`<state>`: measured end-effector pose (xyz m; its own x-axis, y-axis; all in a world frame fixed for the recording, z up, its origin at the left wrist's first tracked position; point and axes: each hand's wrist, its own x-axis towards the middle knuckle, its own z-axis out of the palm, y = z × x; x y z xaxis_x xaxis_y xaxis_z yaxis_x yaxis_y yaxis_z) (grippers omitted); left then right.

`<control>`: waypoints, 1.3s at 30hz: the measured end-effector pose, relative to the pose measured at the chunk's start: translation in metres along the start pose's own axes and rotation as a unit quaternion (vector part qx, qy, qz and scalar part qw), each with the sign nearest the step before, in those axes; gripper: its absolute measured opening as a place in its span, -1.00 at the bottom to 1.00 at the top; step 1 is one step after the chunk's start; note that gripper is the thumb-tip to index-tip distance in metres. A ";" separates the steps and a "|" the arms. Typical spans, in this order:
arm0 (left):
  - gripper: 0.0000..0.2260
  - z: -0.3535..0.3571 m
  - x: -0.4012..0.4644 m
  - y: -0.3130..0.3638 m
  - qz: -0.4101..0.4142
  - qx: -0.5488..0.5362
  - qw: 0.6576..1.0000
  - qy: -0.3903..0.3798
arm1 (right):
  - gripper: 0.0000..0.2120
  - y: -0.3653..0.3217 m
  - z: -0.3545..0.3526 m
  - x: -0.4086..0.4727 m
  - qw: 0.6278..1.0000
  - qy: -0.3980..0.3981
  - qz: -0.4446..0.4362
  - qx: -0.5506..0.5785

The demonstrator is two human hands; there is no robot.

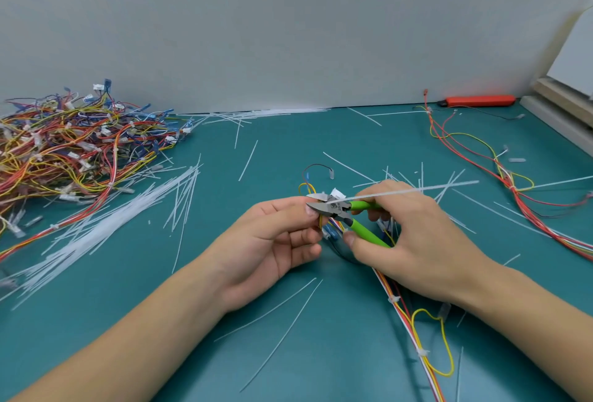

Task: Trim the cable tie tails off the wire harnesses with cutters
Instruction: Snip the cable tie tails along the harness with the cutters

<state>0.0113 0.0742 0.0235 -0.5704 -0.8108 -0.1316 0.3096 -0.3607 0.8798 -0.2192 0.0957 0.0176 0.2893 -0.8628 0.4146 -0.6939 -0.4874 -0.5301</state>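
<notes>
In the middle of the green table (288,151), two bare hands work close together over one bunch of wires. The left hand (276,241) pinches the wire harness (333,231) with its thumb and curled fingers, and I think it does this so the bunch stays put while it gets snipped. The right hand (414,241) has its fingers wrapped around the green handles of the cutters (340,212). The metal blades are apart, and they point left at the spot where the left thumb holds the wires. A long white cable tie tail (407,191) sticks out to the right from between the blades, over the top of the right hand. It looks like the blades are set right by the tie so the tail can come off short. The rest of this harness runs down toward the near edge, under the right wrist. Lots of thin white cut tails (106,225) lie all over the table. A big heap of harnesses (73,141) sits far to the left. More loose wires (475,151) lie on the right, and an orange tool (479,100) rests by the wall (288,32).
</notes>
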 end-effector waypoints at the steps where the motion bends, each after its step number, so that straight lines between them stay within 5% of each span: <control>1: -0.72 -0.001 0.000 0.000 0.000 -0.002 1.000 -0.002 | -0.79 0.001 0.000 0.000 1.000 -0.001 -0.004 0.002; 16: -0.80 -0.003 0.000 -0.001 -0.006 -0.006 1.000 0.006 | -0.82 0.006 0.000 0.000 1.000 -0.018 0.019 -0.005; 21: -0.75 -0.002 0.000 -0.002 -0.004 0.000 1.000 0.012 | -0.63 0.002 0.002 -0.001 0.999 -0.009 0.011 -0.028; 30: -0.77 -0.002 0.001 -0.002 -0.002 0.006 1.000 0.023 | -0.59 0.001 0.000 0.000 0.999 -0.023 0.022 -0.027; 39: -0.85 -0.001 0.001 -0.001 -0.002 0.004 1.000 0.021 | -0.79 0.000 0.004 -0.002 0.999 -0.030 0.039 -0.018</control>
<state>0.0110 0.0735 0.0226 -0.5398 -0.8277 -0.1537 0.3019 -0.3608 0.8825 -0.2173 0.0965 0.0135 0.2721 -0.9046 0.3280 -0.7386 -0.4149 -0.5313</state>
